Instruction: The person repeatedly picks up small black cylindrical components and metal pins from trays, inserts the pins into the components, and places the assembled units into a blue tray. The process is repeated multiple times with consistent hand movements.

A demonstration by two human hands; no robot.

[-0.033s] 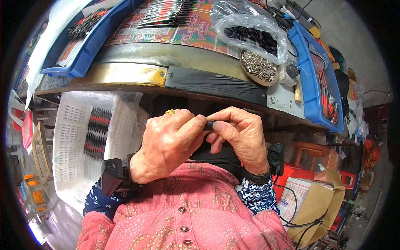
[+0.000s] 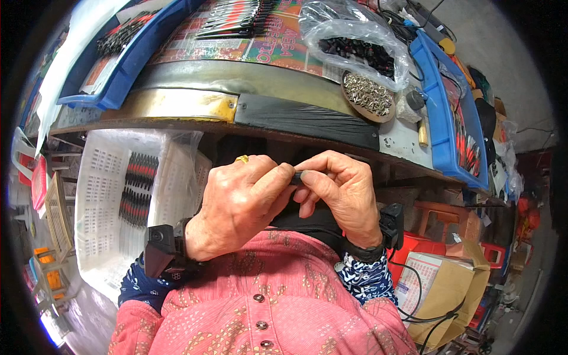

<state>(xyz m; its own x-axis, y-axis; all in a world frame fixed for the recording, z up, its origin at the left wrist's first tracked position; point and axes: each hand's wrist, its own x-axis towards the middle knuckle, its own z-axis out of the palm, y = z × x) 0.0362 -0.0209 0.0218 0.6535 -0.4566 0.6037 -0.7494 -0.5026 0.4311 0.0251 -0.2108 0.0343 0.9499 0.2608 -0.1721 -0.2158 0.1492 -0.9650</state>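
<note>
You hold a small dark piece (image 2: pixel 297 176) just in front of the bench (image 2: pixel 195 74), near the middle of its near edge. Your left hand (image 2: pixel 234 207) has its grip drawn closed at the piece's left end; its thumb is hidden, so I cannot tell how that side presses. Your right hand (image 2: pixel 346 198) makes a tight pinch, thumb against the piece and forefinger curled over, probably so two-sided support steadies something so small.

On the bench, toward its right, sit a round dish (image 2: pixel 362 114) of metal bits (image 2: pixel 367 94) and a clear bag (image 2: pixel 319 29) of dark parts (image 2: pixel 355 56), seemingly for easy reach. In front of the bench's left part, a white basket (image 2: pixel 97 195) holds black-and-red items (image 2: pixel 142 168) in rows, perhaps laid alike for order.
</note>
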